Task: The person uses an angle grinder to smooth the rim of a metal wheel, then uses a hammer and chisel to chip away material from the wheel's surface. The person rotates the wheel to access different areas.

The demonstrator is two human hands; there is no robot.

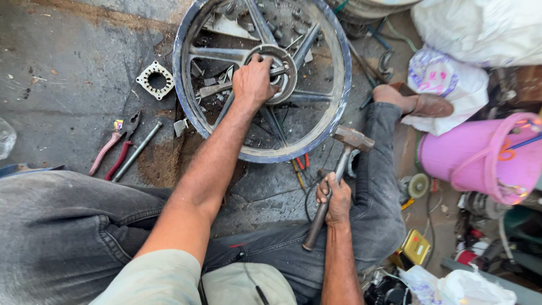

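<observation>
Left hand (252,81) sits on the hub (275,72) of the spoked wheel (192,85), which lies flat on the floor (73,85); fingers closed around a thin metal rod (217,88) set across the hub centre, long axis roughly left to right. Right hand (334,199) closed around the shaft of a hammer (340,164), grip near mid-handle, head up and pointing toward the wheel rim. Hub lies ahead and left of the hammer head, well apart; left hand nearer. Surface: stained, oily concrete. Pliers (118,141) and a perforated ring plate (154,79) left of wheel; pink bucket (480,158) and white sacks (480,28) to the right.
</observation>
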